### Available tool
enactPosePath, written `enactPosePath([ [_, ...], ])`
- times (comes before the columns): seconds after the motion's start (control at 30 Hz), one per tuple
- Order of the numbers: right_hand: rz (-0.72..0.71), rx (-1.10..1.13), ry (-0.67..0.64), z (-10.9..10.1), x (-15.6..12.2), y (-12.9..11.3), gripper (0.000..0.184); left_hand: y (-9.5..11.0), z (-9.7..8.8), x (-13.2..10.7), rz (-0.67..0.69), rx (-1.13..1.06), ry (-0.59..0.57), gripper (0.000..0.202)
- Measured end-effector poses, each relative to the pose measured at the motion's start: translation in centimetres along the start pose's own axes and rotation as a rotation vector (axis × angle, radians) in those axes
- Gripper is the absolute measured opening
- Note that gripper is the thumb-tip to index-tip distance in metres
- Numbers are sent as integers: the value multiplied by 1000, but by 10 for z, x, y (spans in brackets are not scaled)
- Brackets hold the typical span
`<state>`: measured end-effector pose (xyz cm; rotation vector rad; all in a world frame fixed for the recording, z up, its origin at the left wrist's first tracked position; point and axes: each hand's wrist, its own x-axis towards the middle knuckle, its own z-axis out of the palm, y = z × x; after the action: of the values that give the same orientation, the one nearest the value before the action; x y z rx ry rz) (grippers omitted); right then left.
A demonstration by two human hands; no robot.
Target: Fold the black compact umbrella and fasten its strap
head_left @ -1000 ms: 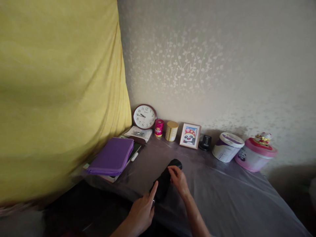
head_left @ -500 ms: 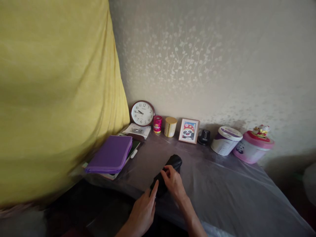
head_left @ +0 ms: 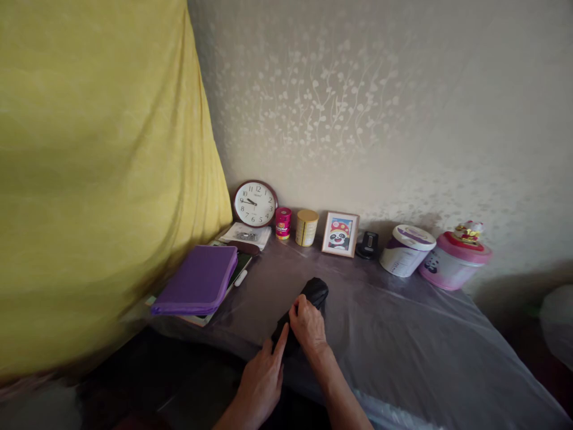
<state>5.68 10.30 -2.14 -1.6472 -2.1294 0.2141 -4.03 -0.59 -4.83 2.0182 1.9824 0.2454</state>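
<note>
A black folded umbrella (head_left: 313,294) lies at a slant on the plastic-covered table (head_left: 403,322), near its front edge. My right hand (head_left: 307,326) rests on the umbrella's middle with the fingers curled over it. My left hand (head_left: 262,379) is at the umbrella's near end, index finger stretched out along it and touching it, the other fingers curled. The near end of the umbrella is hidden under both hands.
Along the wall stand a round clock (head_left: 255,203), a red can (head_left: 283,223), a gold can (head_left: 307,227), a framed panda picture (head_left: 340,234), a small black object (head_left: 368,245), a white tub (head_left: 406,250) and a pink tub (head_left: 453,262). A purple case (head_left: 199,280) lies at left beside a yellow curtain (head_left: 89,179).
My right hand has slid down the umbrella from its far end to its middle. My left hand has moved in against the near end. The view shifted slightly.
</note>
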Motion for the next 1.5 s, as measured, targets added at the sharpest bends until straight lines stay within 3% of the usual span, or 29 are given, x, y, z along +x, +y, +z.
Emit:
enactPosePath([
  [0.1,-3,171,29,2,0,8,12,1,-2,1,-9,13,-7,65],
  [0.23,44,631,-34,-1,-5,21,18,1,-5,2,-31,11,-25,64],
  [0.37,120,944,-14,-11,-18,48,27,0,-8,2,-42,-39,-7,65],
  [0.6,316,905,135,-18,-40,111,37,-9,-15,8,-58,-266,-3,65],
  [0.7,346,892,150,-12,-44,116,40,-16,-19,12,-58,-436,-12,64],
  [0.83,333,903,128,-4,-47,112,39,-31,-21,19,-182,-789,-174,64],
  [0.9,332,883,124,0,-48,113,39,-40,-23,22,-237,-834,-215,64],
  [1.0,335,875,128,3,-48,116,42,-49,-27,25,-291,-739,-174,62],
  [1.07,333,873,128,5,-48,117,42,-50,-31,25,-307,-602,-57,59],
  [1.2,300,843,143,5,-48,116,39,-43,-34,22,-264,-44,188,53],
  [1.27,289,830,150,4,-48,115,37,-40,-32,22,-224,98,166,58],
  [1.37,289,821,161,1,-49,112,34,-43,-27,27,-178,129,109,74],
  [1.5,296,823,174,-2,-49,110,32,-53,-27,39,-189,-103,71,81],
])
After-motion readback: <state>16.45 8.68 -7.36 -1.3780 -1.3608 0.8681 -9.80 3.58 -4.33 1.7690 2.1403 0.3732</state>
